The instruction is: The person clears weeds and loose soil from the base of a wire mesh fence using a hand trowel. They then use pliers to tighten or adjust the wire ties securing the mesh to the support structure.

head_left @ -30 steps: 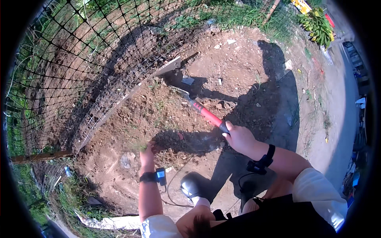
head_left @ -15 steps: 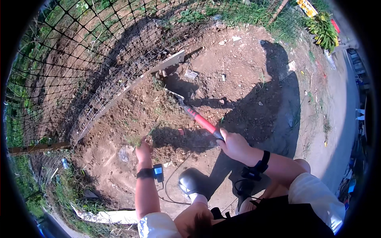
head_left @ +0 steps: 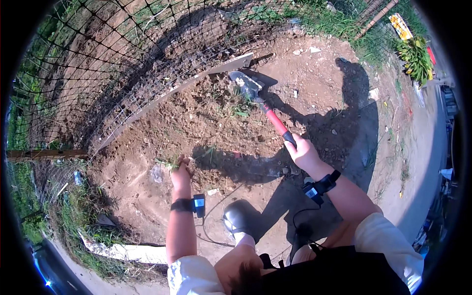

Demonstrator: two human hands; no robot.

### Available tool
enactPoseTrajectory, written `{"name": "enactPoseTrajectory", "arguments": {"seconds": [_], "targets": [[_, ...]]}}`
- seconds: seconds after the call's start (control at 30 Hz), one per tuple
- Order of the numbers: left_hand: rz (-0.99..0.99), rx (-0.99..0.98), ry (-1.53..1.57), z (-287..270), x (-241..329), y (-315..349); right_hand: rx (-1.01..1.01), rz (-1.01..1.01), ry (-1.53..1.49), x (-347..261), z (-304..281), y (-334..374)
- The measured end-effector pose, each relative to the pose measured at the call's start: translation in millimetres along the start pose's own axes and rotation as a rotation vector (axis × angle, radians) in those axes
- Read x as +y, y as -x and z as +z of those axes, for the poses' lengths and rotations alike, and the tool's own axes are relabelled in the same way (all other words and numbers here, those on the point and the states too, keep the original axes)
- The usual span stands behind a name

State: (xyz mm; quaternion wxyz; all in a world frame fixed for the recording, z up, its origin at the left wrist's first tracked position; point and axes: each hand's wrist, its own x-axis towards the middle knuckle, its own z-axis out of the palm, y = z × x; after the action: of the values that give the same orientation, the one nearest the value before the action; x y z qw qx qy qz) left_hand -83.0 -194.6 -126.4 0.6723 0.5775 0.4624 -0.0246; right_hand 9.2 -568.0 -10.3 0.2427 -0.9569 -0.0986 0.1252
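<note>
Right grip (head_left: 306, 156): closed round black handle end of one red-handled shovel (head_left: 275, 122). Left grip (head_left: 181, 177): fingers curled on one tuft of weeds (head_left: 169, 163), over soil (head_left: 140, 184). Two wrist devices (head_left: 198, 204), one each side. Blade (head_left: 247, 85) near end of one plank (head_left: 172, 91); half a second ago, edge-on and farther off; now broad face shows.

Red-and-black cylindrical tool handle (head_left: 278, 124): dark marks, too small for me to read.
Small black box on the left wrist (head_left: 199, 203): blue-and-white face, illegible to me.
Small black box on the right wrist (head_left: 312, 192): likewise.
Yellow-and-white rectangular panel (head_left: 400, 26): unreadable from my end.
</note>
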Motion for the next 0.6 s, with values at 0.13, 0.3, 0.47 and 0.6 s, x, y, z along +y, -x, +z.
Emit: {"name": "enactPoseTrajectory", "arguments": {"seconds": [0.13, 0.3, 0.47, 0.6], "targets": [[0.165, -0.04, -0.051, 0.2, -1.9, -0.5, -0.146, -0.047, -0.003, -30.9, 28.5, 30.0], [0.428, 0.043, -0.206, 9.6, -17.9, -23.6, -0.271, -0.124, 0.006, -42.5, -15.7, 52.1], [0.387, 0.165, -0.372, -16.6, -24.8, -37.2, -0.148, -0.094, 0.08, -11.8, -32.1, 66.0], [0.576, 0.184, -0.716, -9.6, 10.7, 4.8, -0.054, 0.019, 0.065, -2.1, -39.8, 70.4]]}}
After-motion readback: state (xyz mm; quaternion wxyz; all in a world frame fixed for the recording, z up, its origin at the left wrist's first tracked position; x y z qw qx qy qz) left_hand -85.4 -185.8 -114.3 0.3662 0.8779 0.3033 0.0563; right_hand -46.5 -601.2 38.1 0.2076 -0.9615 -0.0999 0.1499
